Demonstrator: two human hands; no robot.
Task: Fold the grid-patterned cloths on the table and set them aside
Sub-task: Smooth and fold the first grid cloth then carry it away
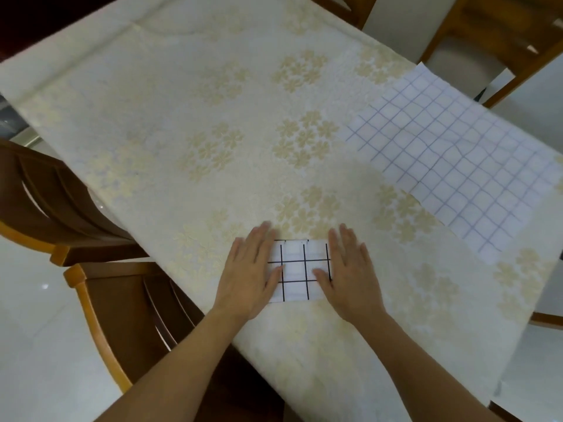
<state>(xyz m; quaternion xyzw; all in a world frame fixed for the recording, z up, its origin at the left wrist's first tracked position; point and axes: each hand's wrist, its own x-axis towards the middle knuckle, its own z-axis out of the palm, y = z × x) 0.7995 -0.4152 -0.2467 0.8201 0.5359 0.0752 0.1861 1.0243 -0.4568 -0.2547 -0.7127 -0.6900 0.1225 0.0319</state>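
A small white cloth with a black grid [300, 271] lies folded into a compact rectangle near the table's front edge. My left hand [248, 274] rests flat on its left side, fingers spread. My right hand [348, 274] presses flat on its right side, also with fingers apart. Neither hand grips the fabric. A larger white cloth with a thin purple grid [457, 156] lies spread out flat at the right of the table, reaching its right edge.
The table [189, 123] wears a cream tablecloth with pale gold flower patches. Wooden chairs stand at the left [61, 208], the front left [128, 312] and the far right [499, 35]. White floor tiles show around the table.
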